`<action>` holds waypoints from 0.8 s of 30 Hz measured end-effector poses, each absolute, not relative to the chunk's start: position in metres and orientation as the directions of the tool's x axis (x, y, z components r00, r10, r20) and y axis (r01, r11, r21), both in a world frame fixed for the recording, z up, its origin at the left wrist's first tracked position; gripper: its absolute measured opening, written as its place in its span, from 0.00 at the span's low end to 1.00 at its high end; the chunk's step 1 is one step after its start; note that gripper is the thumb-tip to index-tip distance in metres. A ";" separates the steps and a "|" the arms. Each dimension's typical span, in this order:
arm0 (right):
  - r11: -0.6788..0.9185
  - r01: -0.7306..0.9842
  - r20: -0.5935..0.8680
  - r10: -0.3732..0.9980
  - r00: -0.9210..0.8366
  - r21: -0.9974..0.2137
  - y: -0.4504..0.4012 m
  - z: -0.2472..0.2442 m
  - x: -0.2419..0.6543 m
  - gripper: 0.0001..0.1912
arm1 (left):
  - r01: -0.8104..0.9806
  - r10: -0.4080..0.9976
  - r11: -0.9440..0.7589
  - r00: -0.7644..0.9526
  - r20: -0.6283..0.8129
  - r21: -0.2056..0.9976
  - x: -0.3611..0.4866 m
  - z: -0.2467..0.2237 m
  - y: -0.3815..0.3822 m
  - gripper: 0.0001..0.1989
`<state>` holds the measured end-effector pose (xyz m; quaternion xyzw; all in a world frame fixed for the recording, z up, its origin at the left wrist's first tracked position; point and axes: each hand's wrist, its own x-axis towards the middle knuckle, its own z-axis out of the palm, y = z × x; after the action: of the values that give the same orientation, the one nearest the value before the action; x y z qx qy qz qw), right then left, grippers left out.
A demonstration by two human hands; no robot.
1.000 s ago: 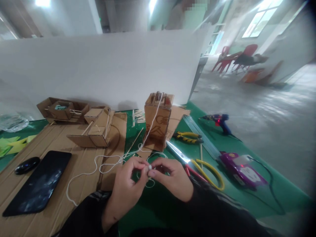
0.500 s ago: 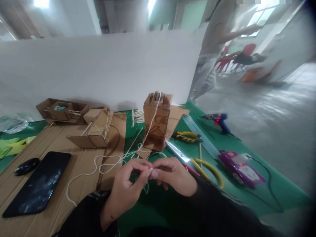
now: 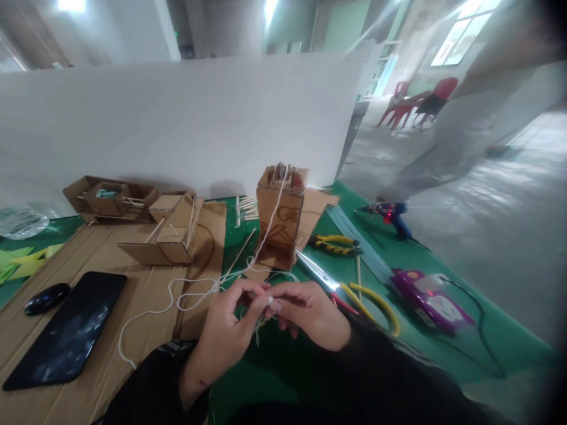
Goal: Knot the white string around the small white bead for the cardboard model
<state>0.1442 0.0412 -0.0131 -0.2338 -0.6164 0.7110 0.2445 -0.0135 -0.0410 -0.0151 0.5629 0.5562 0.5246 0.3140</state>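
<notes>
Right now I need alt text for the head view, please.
The left hand and right hand pinch a small white piece together above a green tabletop. Beyond them stands a cardboard tower with white string over its top; scissors and yellow-black pliers lie to its right.

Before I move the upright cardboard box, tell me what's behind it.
A piece of cardboard shows past the right side of the upright cardboard box, with a white panel farther back. Whatever lies directly behind the box is covered.
</notes>
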 end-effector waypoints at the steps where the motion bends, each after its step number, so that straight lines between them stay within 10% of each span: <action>1: -0.149 -0.072 -0.037 0.625 -0.780 -0.986 0.041 -0.013 0.144 0.12 | 0.319 0.954 -0.180 -0.174 0.245 0.930 -0.013 -0.015 -0.042 0.04; 24: -0.274 -0.135 -0.102 0.702 -0.705 -0.952 0.038 -0.021 0.138 0.15 | 0.203 0.931 -0.111 -0.320 0.173 0.973 -0.005 -0.016 -0.042 0.04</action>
<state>0.1383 0.0377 -0.0209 -0.2654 -0.5345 0.7528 0.2779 -0.0052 -0.0415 -0.0156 0.4858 0.5836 0.5654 0.3223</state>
